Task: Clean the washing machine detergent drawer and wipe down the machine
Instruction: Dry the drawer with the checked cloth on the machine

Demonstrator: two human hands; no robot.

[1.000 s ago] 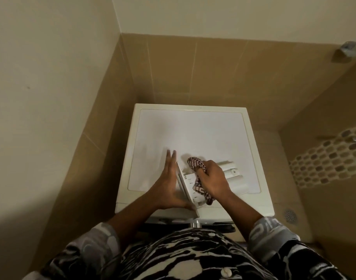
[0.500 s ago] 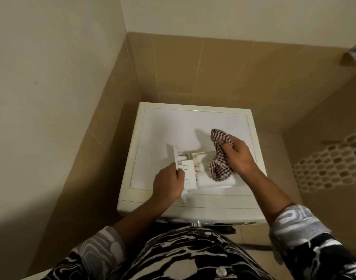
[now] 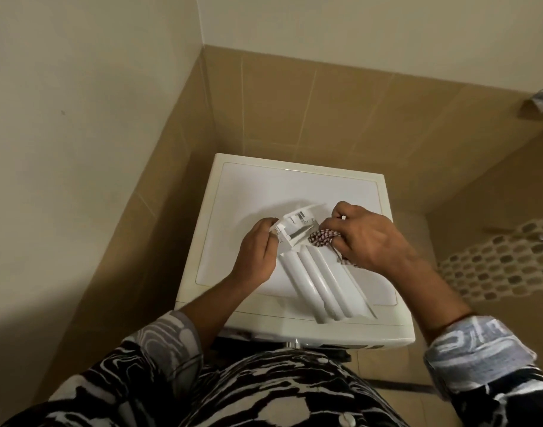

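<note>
Wiping the detergent drawer (image 3: 322,285) atop the washing machine (image 3: 242,192)
Your left hand (image 3: 257,257) clasps the drawer's far end with curled fingers to steady it, likely so your right hand (image 3: 365,238), fingers bunched round the checked cloth (image 3: 321,236), can press into that end.

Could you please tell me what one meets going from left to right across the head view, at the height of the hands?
From the left: tan wall tiles → washing machine top → left hand → detergent drawer → checked cloth → right hand → mosaic tile band.
</note>
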